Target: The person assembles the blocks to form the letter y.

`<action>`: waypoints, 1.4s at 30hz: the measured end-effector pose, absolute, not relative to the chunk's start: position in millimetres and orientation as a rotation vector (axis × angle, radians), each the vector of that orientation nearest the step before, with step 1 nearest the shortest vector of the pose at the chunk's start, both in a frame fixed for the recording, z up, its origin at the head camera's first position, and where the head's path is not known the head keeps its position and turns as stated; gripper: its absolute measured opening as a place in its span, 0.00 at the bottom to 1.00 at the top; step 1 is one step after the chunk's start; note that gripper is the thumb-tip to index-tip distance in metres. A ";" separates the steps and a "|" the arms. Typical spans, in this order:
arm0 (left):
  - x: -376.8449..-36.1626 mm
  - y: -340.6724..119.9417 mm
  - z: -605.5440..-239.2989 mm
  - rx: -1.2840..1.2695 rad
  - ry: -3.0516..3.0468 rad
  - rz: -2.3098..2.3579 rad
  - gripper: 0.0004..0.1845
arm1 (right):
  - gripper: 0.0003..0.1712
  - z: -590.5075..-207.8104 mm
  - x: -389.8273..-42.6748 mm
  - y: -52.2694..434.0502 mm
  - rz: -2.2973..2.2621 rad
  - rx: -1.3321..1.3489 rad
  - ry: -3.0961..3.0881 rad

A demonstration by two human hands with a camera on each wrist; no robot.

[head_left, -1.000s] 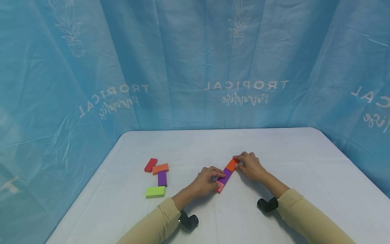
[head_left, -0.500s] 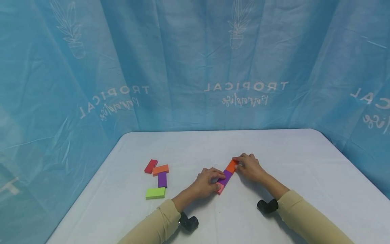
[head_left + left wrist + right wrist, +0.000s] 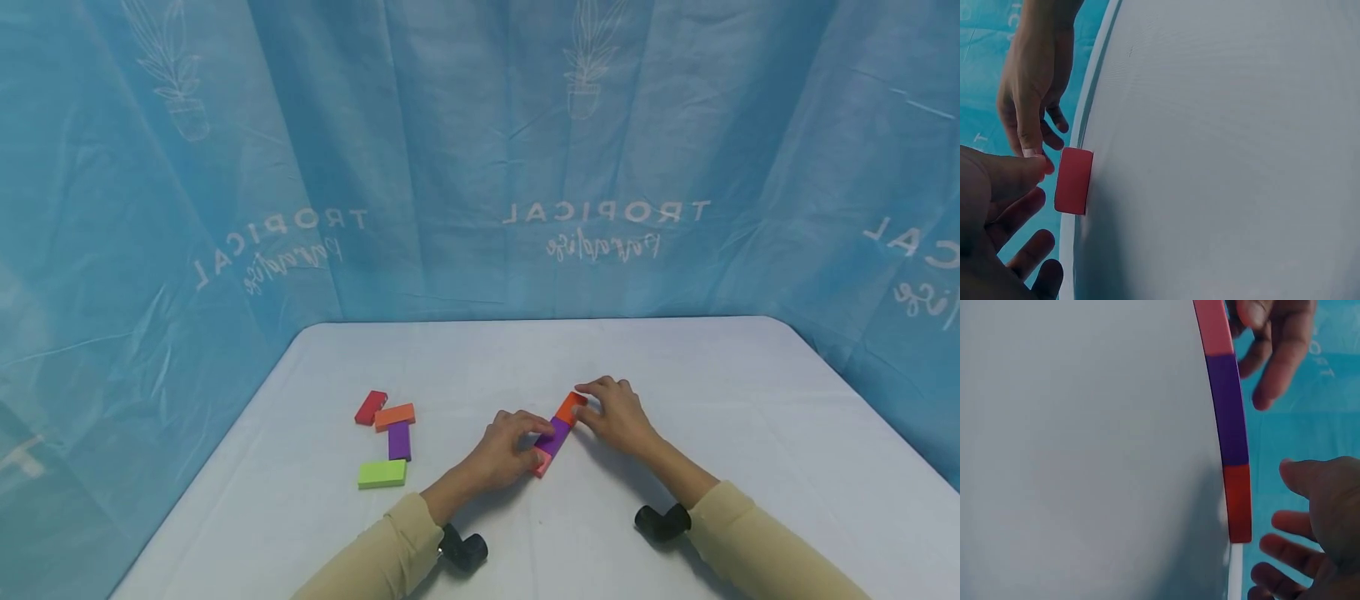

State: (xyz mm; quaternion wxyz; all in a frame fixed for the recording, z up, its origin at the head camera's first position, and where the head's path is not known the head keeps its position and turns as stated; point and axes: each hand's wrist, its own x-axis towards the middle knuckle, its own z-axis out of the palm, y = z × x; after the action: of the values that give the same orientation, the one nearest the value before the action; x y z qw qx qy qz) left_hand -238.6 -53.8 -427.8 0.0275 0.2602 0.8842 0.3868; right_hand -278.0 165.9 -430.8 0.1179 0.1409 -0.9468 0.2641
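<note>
Three blocks lie end to end in a slanting row on the white table: pink [image 3: 542, 463] nearest, purple [image 3: 553, 438] in the middle, orange [image 3: 572, 407] farthest. My left hand [image 3: 504, 452] is over the near part, thumb by the pink block and index finger above the purple one. Its fingers look spread in the left wrist view, where the pink block [image 3: 1074, 181] shows end-on; whether the thumb touches it I cannot tell. Beside the orange block [image 3: 1238, 503], my right hand [image 3: 617, 417] has its fingers spread apart, holding nothing.
To the left lie a red block [image 3: 371, 407], another orange block [image 3: 395, 416], another purple block [image 3: 399, 442] and a lime green block [image 3: 382, 474]. A blue printed curtain [image 3: 480, 167] hangs behind and beside the white table [image 3: 480, 358].
My right hand's fingers have loosened from the orange block, and the hand has drawn slightly to the right. My left hand and the block row stay nearly in place.
</note>
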 end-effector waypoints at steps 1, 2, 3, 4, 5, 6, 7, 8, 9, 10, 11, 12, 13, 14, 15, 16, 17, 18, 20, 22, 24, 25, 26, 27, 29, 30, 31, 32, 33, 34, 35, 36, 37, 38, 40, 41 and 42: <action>-237.9 -54.1 -427.0 0.780 2.732 1.216 0.17 | 0.24 -430.4 -275.5 164.5 0.762 0.406 -2.765; -237.1 -54.4 -426.1 0.751 2.733 1.237 0.17 | 0.24 -430.2 -273.3 163.1 0.751 0.401 -2.759; -236.3 -54.8 -425.2 0.716 2.739 1.250 0.17 | 0.25 -430.3 -271.3 161.6 0.727 0.399 -2.757; -235.4 -55.3 -424.4 0.682 2.747 1.260 0.17 | 0.25 -430.2 -269.0 159.8 0.714 0.395 -2.756; -234.4 -55.9 -423.5 0.654 2.756 1.266 0.17 | 0.26 -430.0 -266.7 158.1 0.701 0.395 -2.755; -233.4 -56.8 -422.5 0.624 2.761 1.276 0.17 | 0.26 -429.9 -264.4 156.3 0.688 0.396 -2.759; -232.4 -57.9 -421.8 0.599 2.768 1.283 0.16 | 0.27 -429.7 -262.1 154.6 0.672 0.402 -2.762; -231.8 -59.3 -421.6 0.582 2.781 1.285 0.16 | 0.27 -429.5 -260.0 152.9 0.662 0.408 -2.765; -231.1 -60.9 -421.3 0.565 2.790 1.289 0.16 | 0.27 -429.3 -257.8 151.3 0.650 0.413 -2.772; -230.6 -62.6 -421.1 0.551 2.794 1.300 0.16 | 0.28 -429.0 -255.8 149.8 0.645 0.420 -2.779; -230.3 -64.4 -420.8 0.546 2.800 1.313 0.16 | 0.29 -429.1 -254.2 148.6 0.638 0.425 -2.787; -229.8 -66.4 -420.4 0.528 2.797 1.330 0.15 | 0.30 -428.9 -252.5 147.4 0.628 0.429 -2.795; -229.3 -68.5 -420.2 0.511 2.798 1.342 0.15 | 0.30 -428.9 -251.1 146.1 0.621 0.432 -2.802; -228.7 -70.6 -419.8 0.492 2.795 1.353 0.15 | 0.31 -429.0 -249.8 145.0 0.615 0.433 -2.810; -227.9 -72.7 -419.2 0.468 2.788 1.369 0.15 | 0.32 -428.9 -248.5 143.9 0.611 0.433 -2.815; -227.2 -74.8 -418.9 0.449 2.790 1.374 0.15 | 0.33 -428.9 -247.1 142.8 0.609 0.433 -2.820; -226.3 -76.8 -418.5 0.431 2.796 1.373 0.15 | 0.34 -429.0 -245.8 141.8 0.608 0.433 -2.826; -225.3 -78.7 -418.3 0.405 2.795 1.374 0.15 | 0.34 -429.0 -244.3 140.6 0.607 0.433 -2.829; -223.6 -82.6 -418.0 0.379 2.801 1.378 0.15 | 0.35 -429.6 -241.8 138.5 0.609 0.435 -2.833; -221.8 -86.8 -417.8 0.365 2.811 1.383 0.15 | 0.35 -430.2 -239.4 136.4 0.608 0.440 -2.834; -220.2 -90.5 -417.4 0.358 2.812 1.399 0.16 | 0.35 -431.0 -237.6 134.6 0.606 0.440 -2.832; -219.7 -92.2 -417.0 0.359 2.812 1.405 0.16 | 0.35 -432.0 -237.0 134.0 0.600 0.439 -2.829; -219.1 -93.8 -416.8 0.357 2.814 1.407 0.16 | 0.36 -432.6 -236.3 133.4 0.593 0.438 -2.828; -218.6 -95.4 -416.4 0.351 2.813 1.411 0.16 | 0.36 -433.4 -235.8 132.7 0.587 0.437 -2.825; -217.5 -97.8 -416.1 0.323 2.814 1.413 0.16 | 0.37 -434.8 -234.7 131.2 0.582 0.431 -2.824; -217.1 -99.1 -415.9 0.310 2.815 1.414 0.16 | 0.37 -435.3 -234.2 130.5 0.572 0.431 -2.821; -216.7 -100.3 -415.9 0.299 2.820 1.412 0.16 | 0.38 -435.8 -233.6 129.9 0.567 0.428 -2.821; -216.1 -101.4 -415.7 0.280 2.821 1.415 0.16 | 0.38 -435.4 -232.8 129.0 0.567 0.424 -2.823; -215.6 -102.5 -415.3 0.266 2.822 1.419 0.16 | 0.38 -435.3 -232.2 128.4 0.569 0.421 -2.824; -215.2 -103.7 -415.1 0.249 2.827 1.418 0.16 | 0.39 -435.2 -231.5 127.9 0.569 0.419 -2.823; -214.8 -105.0 -414.7 0.237 2.835 1.417 0.16 | 0.39 -435.4 -231.2 127.7 0.571 0.418 -2.822; -214.3 -106.4 -414.2 0.224 2.840 1.417 0.17 | 0.39 -435.6 -231.0 127.6 0.567 0.422 -2.815; -213.7 -107.8 -413.8 0.210 2.847 1.415 0.17 | 0.39 -435.7 -230.7 127.4 0.574 0.421 -2.813; -213.2 -109.4 -413.0 0.197 2.851 1.418 0.17 | 0.39 -436.2 -230.6 127.4 0.573 0.426 -2.804; -212.3 -113.1 -411.6 0.182 2.872 1.412 0.16 | 0.39 -436.9 -230.7 127.6 0.572 0.432 -2.789; -211.8 -115.2 -410.9 0.182 2.883 1.414 0.16 | 0.39 -437.1 -230.8 127.6 0.572 0.434 -2.783; -211.4 -117.3 -410.2 0.181 2.890 1.417 0.16 | 0.39 -437.3 -230.9 127.5 0.566 0.437 -2.775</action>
State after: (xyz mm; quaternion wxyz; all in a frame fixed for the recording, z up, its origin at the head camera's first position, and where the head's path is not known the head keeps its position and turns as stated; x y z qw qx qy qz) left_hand -211.4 -117.3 -410.2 -0.0409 0.0560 0.8958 0.4391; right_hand -230.9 127.5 -437.3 0.1373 0.1512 -0.9592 0.1956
